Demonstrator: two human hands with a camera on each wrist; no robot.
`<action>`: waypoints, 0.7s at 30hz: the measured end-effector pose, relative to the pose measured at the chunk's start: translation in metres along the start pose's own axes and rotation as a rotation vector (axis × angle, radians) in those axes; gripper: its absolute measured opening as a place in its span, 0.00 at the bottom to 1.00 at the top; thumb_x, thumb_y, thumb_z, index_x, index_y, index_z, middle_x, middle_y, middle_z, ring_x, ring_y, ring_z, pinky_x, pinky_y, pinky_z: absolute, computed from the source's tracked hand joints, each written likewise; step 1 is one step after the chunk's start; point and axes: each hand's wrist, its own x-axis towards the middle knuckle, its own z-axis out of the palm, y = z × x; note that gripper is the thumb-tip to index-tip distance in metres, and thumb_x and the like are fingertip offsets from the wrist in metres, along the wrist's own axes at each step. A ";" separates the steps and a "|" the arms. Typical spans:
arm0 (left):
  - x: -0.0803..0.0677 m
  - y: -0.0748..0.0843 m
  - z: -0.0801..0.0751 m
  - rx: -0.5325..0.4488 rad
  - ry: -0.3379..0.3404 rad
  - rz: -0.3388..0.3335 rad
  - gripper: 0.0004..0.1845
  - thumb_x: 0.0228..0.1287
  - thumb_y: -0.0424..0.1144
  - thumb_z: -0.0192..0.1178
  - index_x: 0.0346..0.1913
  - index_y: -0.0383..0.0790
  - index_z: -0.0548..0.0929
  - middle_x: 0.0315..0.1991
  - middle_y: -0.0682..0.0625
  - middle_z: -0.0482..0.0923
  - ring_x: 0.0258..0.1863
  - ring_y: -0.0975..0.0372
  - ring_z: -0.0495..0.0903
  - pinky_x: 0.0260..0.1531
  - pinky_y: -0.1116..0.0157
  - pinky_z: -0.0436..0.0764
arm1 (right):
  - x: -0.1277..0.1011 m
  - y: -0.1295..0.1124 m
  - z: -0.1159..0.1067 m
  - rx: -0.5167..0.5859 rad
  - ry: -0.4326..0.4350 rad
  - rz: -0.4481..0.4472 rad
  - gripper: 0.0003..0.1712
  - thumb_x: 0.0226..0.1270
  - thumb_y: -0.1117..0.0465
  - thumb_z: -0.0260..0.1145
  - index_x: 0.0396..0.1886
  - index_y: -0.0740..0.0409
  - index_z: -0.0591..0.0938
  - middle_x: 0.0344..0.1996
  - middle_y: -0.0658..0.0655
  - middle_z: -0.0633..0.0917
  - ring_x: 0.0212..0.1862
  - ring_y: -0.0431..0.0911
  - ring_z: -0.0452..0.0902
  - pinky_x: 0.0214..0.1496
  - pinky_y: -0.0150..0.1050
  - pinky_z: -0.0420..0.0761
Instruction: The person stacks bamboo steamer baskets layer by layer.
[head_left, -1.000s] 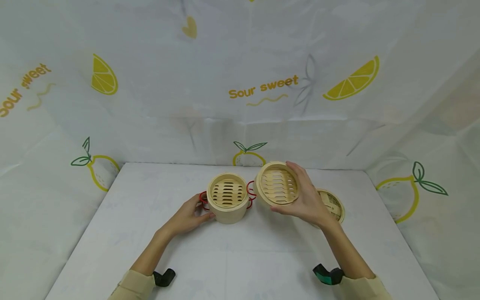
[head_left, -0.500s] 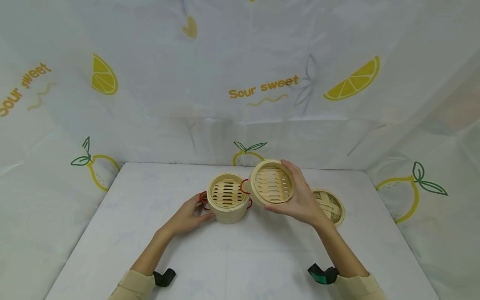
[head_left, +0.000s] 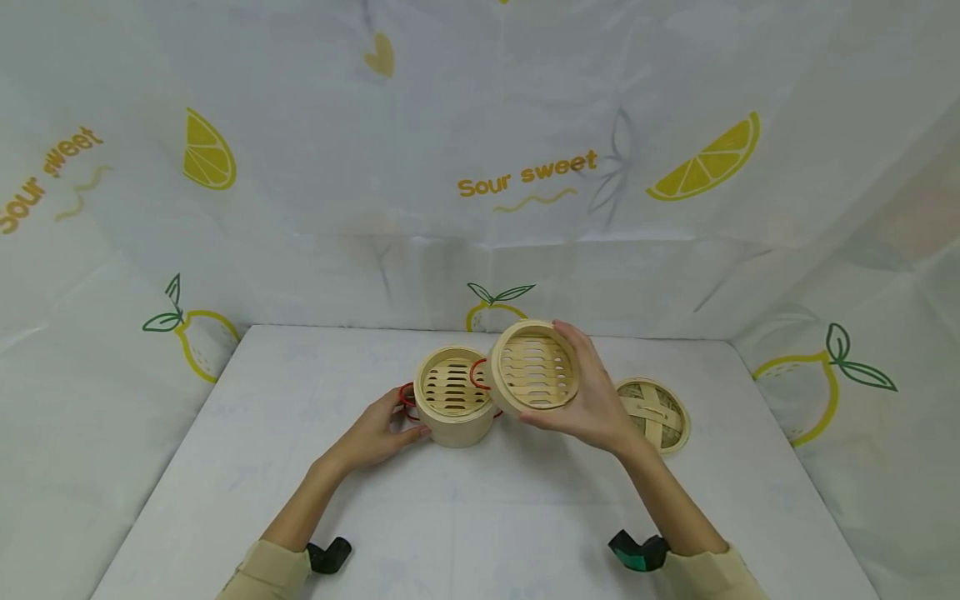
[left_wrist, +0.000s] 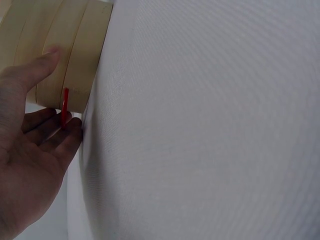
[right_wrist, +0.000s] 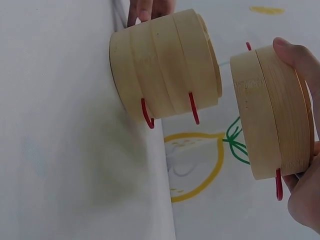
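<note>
**One tilted, one upright**

The curled right hand (head_left: 594,402) holds a round, pale bamboo steamer basket (right_wrist: 272,115) above the worktop (head_left: 450,533), slatted face tilted toward its near side, red handle (head_left: 473,372) leftward. The half-curled left hand (head_left: 380,429) grips an upright cylindrical bamboo stack (head_left: 454,430), axis vertical, between the worktop's side edges.

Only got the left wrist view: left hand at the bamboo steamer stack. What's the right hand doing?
Observer: Right hand grips another bamboo steamer basket, held tilted.
Operator: Touching the bamboo steamer stack?
Observer: No, the right wrist view shows a gap between that basket and the bamboo steamer stack.
Operator: Anything else on the table?
Observer: Yes, the head view shows a round woven lid on the table, right of the stack.
</note>
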 end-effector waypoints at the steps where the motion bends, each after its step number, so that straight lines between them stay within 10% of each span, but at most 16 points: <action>1: 0.000 0.000 0.000 0.001 0.000 -0.001 0.39 0.68 0.41 0.77 0.77 0.34 0.73 0.72 0.39 0.80 0.74 0.45 0.79 0.76 0.45 0.80 | 0.000 0.000 0.001 0.003 0.000 -0.001 0.80 0.36 0.53 0.96 0.87 0.55 0.57 0.84 0.62 0.64 0.83 0.63 0.63 0.84 0.72 0.67; 21: 0.000 0.000 0.000 -0.006 -0.006 -0.013 0.39 0.68 0.41 0.77 0.77 0.35 0.72 0.73 0.40 0.79 0.75 0.47 0.79 0.77 0.47 0.80 | 0.004 -0.009 0.014 0.044 -0.018 -0.005 0.78 0.37 0.52 0.96 0.87 0.49 0.58 0.83 0.59 0.64 0.82 0.59 0.64 0.85 0.66 0.68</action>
